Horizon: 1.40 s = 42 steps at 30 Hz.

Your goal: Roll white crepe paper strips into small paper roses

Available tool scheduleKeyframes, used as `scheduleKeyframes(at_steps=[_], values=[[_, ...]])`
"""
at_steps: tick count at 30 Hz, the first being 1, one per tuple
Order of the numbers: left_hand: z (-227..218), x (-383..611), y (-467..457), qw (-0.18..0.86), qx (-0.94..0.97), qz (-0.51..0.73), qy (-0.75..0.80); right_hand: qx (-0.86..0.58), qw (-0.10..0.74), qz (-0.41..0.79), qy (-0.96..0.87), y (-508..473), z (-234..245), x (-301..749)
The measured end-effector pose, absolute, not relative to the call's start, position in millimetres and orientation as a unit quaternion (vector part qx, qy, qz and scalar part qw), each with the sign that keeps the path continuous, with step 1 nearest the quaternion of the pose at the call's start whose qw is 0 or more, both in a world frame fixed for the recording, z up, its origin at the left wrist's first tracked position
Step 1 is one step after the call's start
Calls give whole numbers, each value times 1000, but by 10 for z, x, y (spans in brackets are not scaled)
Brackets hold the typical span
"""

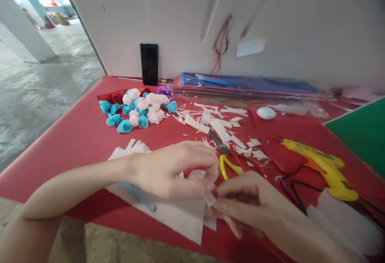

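Observation:
My left hand (186,170) and my right hand (249,200) meet above the near edge of the red table. Both are closed, with their fingertips pinching a small piece of white paper (209,199), which looks folded or rolled. Under my left hand and forearm lies a larger white paper sheet (183,219), its far edge cut into strips. A blue pen (140,198) rests on that sheet, partly covered by my wrist. Just beyond my fingers is a cutting tool (221,146) with one yellow and one red handle; whether scissors or pliers, I cannot tell.
Blue, pale pink, red and purple paper flowers (141,110) cluster at the back left. Behind them a phone (149,64) leans on the wall. White paper scraps (222,128) litter the middle. Rightward lie a yellow glue gun (319,164) and a white egg-shaped object (266,113).

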<state>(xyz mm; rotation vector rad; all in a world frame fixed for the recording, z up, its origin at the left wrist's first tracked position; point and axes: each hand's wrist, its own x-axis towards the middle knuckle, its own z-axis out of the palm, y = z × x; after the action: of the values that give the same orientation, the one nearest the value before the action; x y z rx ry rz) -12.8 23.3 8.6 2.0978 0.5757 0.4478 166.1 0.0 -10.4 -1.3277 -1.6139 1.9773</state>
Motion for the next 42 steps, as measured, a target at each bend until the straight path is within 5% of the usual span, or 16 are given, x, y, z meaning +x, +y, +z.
scheduleKeyframes(at_steps=[17, 29, 42], values=[[71, -122, 213, 373, 882, 199, 208, -432, 119, 693, -565, 13, -150, 1681], [40, -135, 169, 283, 909, 174, 253, -539, 174, 501, -655, -87, -170, 1632], [110, -142, 220, 372, 892, 171, 194, -489, 126, 602, -618, -29, -94, 1654]])
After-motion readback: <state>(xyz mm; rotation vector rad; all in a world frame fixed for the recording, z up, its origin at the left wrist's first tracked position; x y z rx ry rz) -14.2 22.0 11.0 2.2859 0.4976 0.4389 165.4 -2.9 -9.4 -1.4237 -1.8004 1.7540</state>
